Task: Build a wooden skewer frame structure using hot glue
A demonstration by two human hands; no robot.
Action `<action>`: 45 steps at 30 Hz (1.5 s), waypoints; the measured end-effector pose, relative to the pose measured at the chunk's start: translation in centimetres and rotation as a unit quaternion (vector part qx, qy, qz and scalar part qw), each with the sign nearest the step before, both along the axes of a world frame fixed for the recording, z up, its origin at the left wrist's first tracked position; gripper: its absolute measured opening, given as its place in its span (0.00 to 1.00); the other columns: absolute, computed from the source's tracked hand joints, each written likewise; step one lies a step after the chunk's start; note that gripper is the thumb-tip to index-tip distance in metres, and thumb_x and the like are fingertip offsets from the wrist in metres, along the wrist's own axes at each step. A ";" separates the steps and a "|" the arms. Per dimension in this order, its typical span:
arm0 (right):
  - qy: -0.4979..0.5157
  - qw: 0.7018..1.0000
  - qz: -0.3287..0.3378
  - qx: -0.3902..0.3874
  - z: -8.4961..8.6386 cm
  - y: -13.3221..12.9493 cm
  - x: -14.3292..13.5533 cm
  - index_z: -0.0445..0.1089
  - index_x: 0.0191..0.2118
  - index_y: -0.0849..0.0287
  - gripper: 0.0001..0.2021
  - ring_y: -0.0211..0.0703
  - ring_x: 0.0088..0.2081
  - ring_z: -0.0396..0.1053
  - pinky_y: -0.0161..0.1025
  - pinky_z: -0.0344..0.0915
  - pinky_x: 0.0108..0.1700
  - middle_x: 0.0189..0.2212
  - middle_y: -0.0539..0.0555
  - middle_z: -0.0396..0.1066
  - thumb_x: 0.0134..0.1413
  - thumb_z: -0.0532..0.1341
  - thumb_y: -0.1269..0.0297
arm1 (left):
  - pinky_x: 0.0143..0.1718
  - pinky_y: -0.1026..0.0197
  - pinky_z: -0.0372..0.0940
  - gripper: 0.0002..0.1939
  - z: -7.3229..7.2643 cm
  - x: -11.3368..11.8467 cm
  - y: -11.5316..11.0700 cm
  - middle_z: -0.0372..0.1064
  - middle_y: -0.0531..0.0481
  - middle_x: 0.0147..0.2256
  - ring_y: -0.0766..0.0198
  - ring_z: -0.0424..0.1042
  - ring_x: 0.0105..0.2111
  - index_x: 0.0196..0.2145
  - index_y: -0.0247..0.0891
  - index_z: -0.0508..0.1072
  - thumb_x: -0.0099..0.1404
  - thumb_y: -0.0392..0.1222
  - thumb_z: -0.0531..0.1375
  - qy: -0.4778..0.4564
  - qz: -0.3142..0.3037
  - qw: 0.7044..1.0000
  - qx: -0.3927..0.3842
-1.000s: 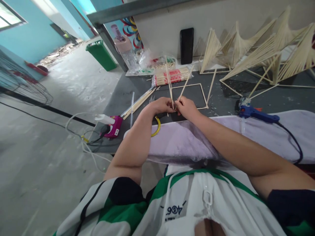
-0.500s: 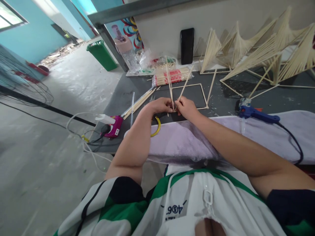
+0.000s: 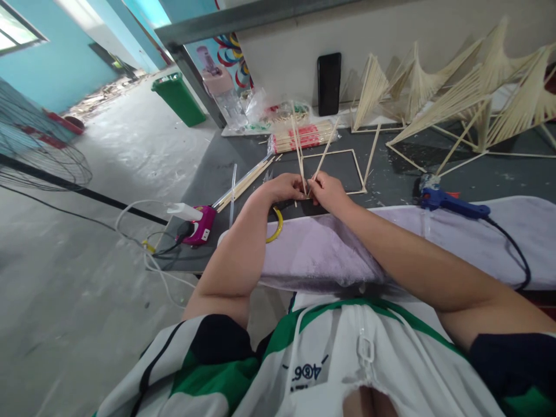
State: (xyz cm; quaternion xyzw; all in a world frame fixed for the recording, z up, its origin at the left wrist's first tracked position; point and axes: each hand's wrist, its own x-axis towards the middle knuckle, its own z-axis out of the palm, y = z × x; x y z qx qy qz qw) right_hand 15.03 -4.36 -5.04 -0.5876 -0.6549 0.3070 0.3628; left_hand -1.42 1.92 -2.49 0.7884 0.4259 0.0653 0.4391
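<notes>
My left hand (image 3: 290,187) is closed at the near left corner of a small rectangular stick frame (image 3: 329,153), its fingers pinching upright thin wooden sticks (image 3: 298,146) near their foot. Close beside it, my right hand (image 3: 326,189) pinches the lower end of a slanting wooden stick (image 3: 326,147). The fingertips almost meet over the corner, so the joint itself is mostly hidden. Another stick (image 3: 373,152) rises from the frame's near right corner. By my left wrist lie scissors with a yellow handle (image 3: 277,225), partly covered by my arm.
A blue glue gun (image 3: 456,202) rests on a pale purple cloth (image 3: 321,249) at right. Finished stick structures (image 3: 482,110) stand behind it. Bagged sticks (image 3: 304,136), a black phone (image 3: 329,84), a bottle (image 3: 223,92) and a pink power socket (image 3: 203,226) are also on the table.
Both hands stay at the frame's corner with the sticks held in nearly the same pose. The whole view has shifted very slightly.
</notes>
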 end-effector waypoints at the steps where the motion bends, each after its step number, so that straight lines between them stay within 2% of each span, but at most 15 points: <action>1: -0.001 1.000 0.001 -0.002 0.0 0.0 0.0 0.66 0.34 0.56 0.07 0.38 0.24 0.69 0.34 0.61 0.33 0.17 0.45 0.66 0.64 0.54 0.64 | 0.32 0.65 0.56 0.09 -0.1 0.0 0.1 0.67 0.55 0.25 0.71 0.61 0.26 0.32 0.33 0.75 0.50 0.33 0.66 -0.004 -0.006 1.000 -0.003; 9: 0.003 1.000 0.006 -0.008 0.3 -0.1 -0.1 0.66 0.34 0.57 0.07 0.38 0.25 0.70 0.34 0.62 0.33 0.17 0.45 0.66 0.64 0.54 0.65 | 0.31 0.65 0.56 0.11 -0.8 -0.3 0.6 0.67 0.54 0.26 0.70 0.63 0.26 0.34 0.33 0.76 0.50 0.36 0.64 -0.009 -0.022 1.000 0.000; 13: 0.004 1.000 0.005 -0.010 0.2 -0.1 -0.1 0.66 0.35 0.57 0.07 0.38 0.25 0.70 0.34 0.62 0.34 0.17 0.45 0.67 0.64 0.54 0.64 | 0.32 0.66 0.57 0.11 -0.8 -0.6 0.8 0.68 0.54 0.26 0.70 0.63 0.28 0.34 0.34 0.76 0.50 0.38 0.65 0.002 -0.026 1.000 0.009; 18: -0.004 1.000 0.005 -0.009 0.2 0.0 -0.2 0.67 0.35 0.56 0.08 0.39 0.26 0.70 0.34 0.62 0.35 0.17 0.45 0.67 0.64 0.54 0.64 | 0.31 0.65 0.56 0.11 -0.6 -0.6 0.7 0.64 0.56 0.24 0.71 0.60 0.25 0.32 0.34 0.77 0.51 0.42 0.66 0.017 -0.018 0.999 0.035; 28: -0.008 1.000 0.006 -0.009 0.2 0.1 -0.1 0.67 0.35 0.57 0.08 0.38 0.26 0.70 0.33 0.62 0.35 0.18 0.45 0.67 0.65 0.53 0.65 | 0.32 0.65 0.57 0.10 0.2 0.1 0.0 0.68 0.55 0.24 0.70 0.62 0.26 0.33 0.34 0.79 0.50 0.38 0.66 0.013 -0.015 1.000 0.021; 34: -0.018 1.000 0.003 -0.006 0.1 0.2 -0.1 0.68 0.36 0.57 0.08 0.39 0.27 0.71 0.34 0.62 0.36 0.18 0.46 0.67 0.65 0.53 0.64 | 0.32 0.66 0.56 0.12 -0.4 -0.1 0.3 0.68 0.55 0.25 0.70 0.61 0.26 0.33 0.34 0.79 0.50 0.40 0.66 0.013 -0.015 1.000 0.023; 38: -0.006 1.000 0.010 -0.006 0.0 0.1 -0.1 0.67 0.36 0.57 0.08 0.39 0.26 0.71 0.34 0.63 0.36 0.18 0.46 0.68 0.65 0.53 0.63 | 0.33 0.66 0.58 0.13 -0.7 -0.4 0.6 0.71 0.54 0.27 0.69 0.65 0.28 0.35 0.34 0.78 0.50 0.41 0.66 -0.008 -0.024 1.000 0.011; 45: -0.001 1.000 0.009 -0.007 0.0 0.0 0.0 0.67 0.37 0.57 0.08 0.39 0.25 0.71 0.34 0.63 0.35 0.19 0.46 0.69 0.65 0.53 0.63 | 0.35 0.65 0.60 0.11 -0.5 -0.8 0.8 0.71 0.53 0.29 0.68 0.67 0.30 0.34 0.34 0.75 0.51 0.39 0.65 -0.002 -0.024 1.000 -0.008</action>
